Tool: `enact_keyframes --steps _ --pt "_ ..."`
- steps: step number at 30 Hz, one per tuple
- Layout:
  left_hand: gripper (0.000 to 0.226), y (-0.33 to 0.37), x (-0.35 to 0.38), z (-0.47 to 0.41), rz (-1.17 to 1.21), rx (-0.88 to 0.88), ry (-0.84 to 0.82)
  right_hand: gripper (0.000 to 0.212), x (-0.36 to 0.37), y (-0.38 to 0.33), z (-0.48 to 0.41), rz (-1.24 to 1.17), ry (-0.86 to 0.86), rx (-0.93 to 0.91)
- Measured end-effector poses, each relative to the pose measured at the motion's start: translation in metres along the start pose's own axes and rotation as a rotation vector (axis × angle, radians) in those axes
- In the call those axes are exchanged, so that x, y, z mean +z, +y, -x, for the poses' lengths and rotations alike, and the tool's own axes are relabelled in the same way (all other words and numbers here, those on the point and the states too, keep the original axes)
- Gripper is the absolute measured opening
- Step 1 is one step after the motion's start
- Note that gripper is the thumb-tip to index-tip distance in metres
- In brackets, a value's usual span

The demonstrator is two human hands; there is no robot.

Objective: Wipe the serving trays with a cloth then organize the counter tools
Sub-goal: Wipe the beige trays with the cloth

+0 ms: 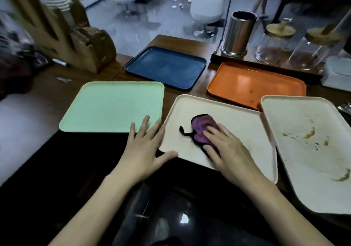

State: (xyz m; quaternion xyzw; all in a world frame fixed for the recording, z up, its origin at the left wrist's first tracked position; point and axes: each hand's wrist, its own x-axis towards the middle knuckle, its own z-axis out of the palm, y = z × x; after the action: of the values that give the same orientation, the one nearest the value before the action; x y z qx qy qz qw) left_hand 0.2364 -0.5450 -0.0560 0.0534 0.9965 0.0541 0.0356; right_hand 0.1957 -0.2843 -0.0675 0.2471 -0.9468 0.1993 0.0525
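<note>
Several serving trays lie on the wooden counter. A cream tray [237, 124] sits in front of me with a purple cloth [202, 127] on it. My right hand [226, 151] presses flat on the cloth, fingers over its near half. My left hand [146, 147] rests spread on the cream tray's left edge, fingertips reaching the mint-green tray [114, 105]. A second cream tray [303, 151] at the right carries yellow-green food smears. Behind are a dark blue tray [167, 67] and an orange tray [256, 82] with small spots.
A steel utensil cylinder [238, 34] and two glass jars with wooden lids [275, 42] [311, 50] stand on a dark board at the back right. A wooden holder [89, 46] stands at the back left. A white box [338, 73] sits at the far right.
</note>
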Motion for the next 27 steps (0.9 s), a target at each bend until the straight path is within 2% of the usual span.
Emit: enact_keyframes --steps 2,6,14,18,23,27 --pt "0.115 0.004 -0.002 0.001 -0.048 -0.039 -0.023 0.042 -0.003 -0.002 -0.008 -0.02 -0.058 0.008" --pt "0.128 0.001 -0.005 -0.002 -0.06 -0.087 -0.055 0.049 0.002 -0.005 -0.014 -0.014 -0.093 0.012" --pt "0.129 -0.001 0.004 -0.006 -0.039 -0.111 -0.058 0.045 -0.005 -0.022 -0.038 -0.032 -0.316 -0.328" --pt "0.121 -0.007 0.0 -0.008 -0.063 -0.063 -0.039 0.038 0.004 -0.022 -0.075 -0.012 -0.28 -0.344" --pt "0.115 -0.013 -0.012 -0.012 -0.141 -0.016 -0.089 0.032 0.023 -0.006 -0.137 0.018 -0.161 -0.153" --pt "0.116 -0.011 -0.014 -0.017 -0.163 -0.005 -0.105 0.03 0.029 -0.01 -0.141 0.051 -0.085 -0.117"
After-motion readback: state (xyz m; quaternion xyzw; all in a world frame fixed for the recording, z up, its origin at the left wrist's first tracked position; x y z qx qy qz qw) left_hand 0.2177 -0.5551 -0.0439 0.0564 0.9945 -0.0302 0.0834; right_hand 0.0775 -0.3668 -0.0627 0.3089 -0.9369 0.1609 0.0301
